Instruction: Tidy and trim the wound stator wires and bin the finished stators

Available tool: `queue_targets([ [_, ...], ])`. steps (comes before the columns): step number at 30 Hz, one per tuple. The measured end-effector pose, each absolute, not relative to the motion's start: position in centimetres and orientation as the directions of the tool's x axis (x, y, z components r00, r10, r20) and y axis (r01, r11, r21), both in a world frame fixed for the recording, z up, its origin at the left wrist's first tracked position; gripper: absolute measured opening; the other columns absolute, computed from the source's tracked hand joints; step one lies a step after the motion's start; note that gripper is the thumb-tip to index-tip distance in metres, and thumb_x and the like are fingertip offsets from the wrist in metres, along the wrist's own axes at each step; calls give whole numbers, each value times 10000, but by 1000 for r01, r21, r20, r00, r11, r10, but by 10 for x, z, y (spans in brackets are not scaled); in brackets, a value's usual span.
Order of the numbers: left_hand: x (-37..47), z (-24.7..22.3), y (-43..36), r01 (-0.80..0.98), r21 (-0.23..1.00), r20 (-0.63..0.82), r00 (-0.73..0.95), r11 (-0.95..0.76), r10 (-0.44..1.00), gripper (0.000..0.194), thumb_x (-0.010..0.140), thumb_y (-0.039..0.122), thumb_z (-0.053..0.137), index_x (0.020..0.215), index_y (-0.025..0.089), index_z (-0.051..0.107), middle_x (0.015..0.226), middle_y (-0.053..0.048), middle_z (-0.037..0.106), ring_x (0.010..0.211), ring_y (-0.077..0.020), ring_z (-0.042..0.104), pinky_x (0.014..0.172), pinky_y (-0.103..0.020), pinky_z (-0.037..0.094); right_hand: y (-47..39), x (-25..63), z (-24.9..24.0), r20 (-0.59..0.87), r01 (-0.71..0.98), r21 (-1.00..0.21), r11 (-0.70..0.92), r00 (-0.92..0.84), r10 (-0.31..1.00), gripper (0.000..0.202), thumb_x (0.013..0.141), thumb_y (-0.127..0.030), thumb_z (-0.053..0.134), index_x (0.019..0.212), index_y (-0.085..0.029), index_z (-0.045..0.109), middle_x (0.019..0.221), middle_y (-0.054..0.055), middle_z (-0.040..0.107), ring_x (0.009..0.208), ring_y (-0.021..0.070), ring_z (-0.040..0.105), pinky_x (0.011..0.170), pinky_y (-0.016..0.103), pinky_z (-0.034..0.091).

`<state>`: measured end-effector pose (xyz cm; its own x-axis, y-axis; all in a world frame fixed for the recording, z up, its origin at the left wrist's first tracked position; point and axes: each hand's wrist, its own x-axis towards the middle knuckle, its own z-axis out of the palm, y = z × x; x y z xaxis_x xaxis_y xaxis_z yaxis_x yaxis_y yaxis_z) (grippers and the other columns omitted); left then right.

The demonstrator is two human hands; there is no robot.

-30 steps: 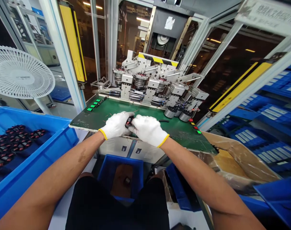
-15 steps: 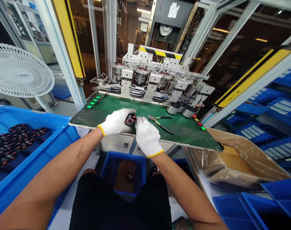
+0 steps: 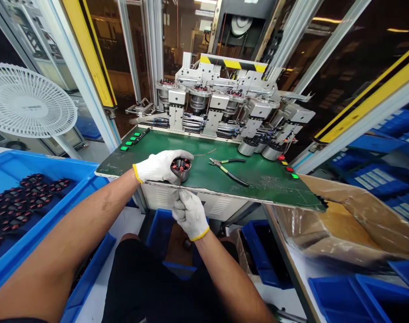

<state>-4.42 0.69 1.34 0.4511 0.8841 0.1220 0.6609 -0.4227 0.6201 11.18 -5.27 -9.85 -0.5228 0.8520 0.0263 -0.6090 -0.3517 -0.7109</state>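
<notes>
My left hand [image 3: 160,167], in a white glove, is wrapped round a wound metal stator [image 3: 181,174] at the front edge of the green tabletop [image 3: 150,150]. Black plastic and copper-red windings show on its top. Below it, my right hand [image 3: 188,211], also gloved, pinches a thin wire [image 3: 180,181] that runs down from the stator. Wire cutters [image 3: 226,168] with green and black handles lie open to the right. Behind the stator a loose copper wire end [image 3: 207,153] lies over the tabletop.
A winding machine [image 3: 217,105] spans the back, with metal stators [image 3: 248,146] at its right. On the left are a fan [image 3: 31,101] and a blue bin [image 3: 86,188] of wound parts. A cardboard box [image 3: 352,197] and blue trays [image 3: 335,296] are at right.
My right hand has moved down from beside the stator to below the table edge, drawing a wire. The stator is now more upright in my left hand. The camera view has shifted slightly.
</notes>
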Motion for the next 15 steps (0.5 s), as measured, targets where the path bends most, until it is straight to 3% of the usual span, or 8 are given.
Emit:
queue_targets([
  [3, -43, 13, 6, 686, 607, 97, 438, -402, 894, 793, 530, 233, 732, 1288, 232, 501, 1102, -7, 638, 944, -199, 625, 780, -265, 490, -66, 122, -131, -39, -503, -800, -327, -501, 865, 413, 788, -528, 690, 768, -132, 574, 518, -112, 224, 406, 20, 129, 373, 149, 120],
  [6, -44, 16, 7, 719, 564, 72, 447, -406, 892, 821, 535, 275, 738, 1313, 251, 476, 1133, -1, 635, 968, -204, 620, 804, -267, 481, -89, 135, -171, -132, -282, -912, -297, -484, 865, 448, 804, -568, 621, 761, -123, 594, 475, -103, 279, 353, 31, 209, 340, 163, 166],
  [10, -48, 44, 5, 821, 366, -13, 476, -439, 879, 909, 543, 426, 750, 1379, 333, 405, 1286, 4, 568, 1095, -248, 574, 903, -308, 445, -121, 155, -223, -309, 14, -943, -333, -410, 858, 444, 812, -558, 539, 732, -125, 599, 433, -88, 327, 305, 63, 295, 316, 185, 219],
  [13, -38, 74, 0, 915, 171, 41, 363, -364, 931, 896, 590, 625, 685, 1387, 321, 409, 1307, -38, 539, 1170, -340, 523, 970, -431, 401, -130, 170, -234, -333, 122, -943, -310, -350, 875, 369, 849, -481, 494, 752, -141, 601, 464, -79, 352, 331, 75, 339, 344, 188, 265],
  [15, -21, 84, -4, 966, 127, 134, 210, -227, 968, 822, 603, 712, 641, 1276, 251, 546, 1199, -106, 590, 1162, -423, 505, 962, -545, 371, -128, 177, -224, -277, 215, -953, -214, -327, 904, 333, 876, -434, 470, 769, -154, 615, 489, -60, 400, 365, 91, 394, 376, 194, 303],
])
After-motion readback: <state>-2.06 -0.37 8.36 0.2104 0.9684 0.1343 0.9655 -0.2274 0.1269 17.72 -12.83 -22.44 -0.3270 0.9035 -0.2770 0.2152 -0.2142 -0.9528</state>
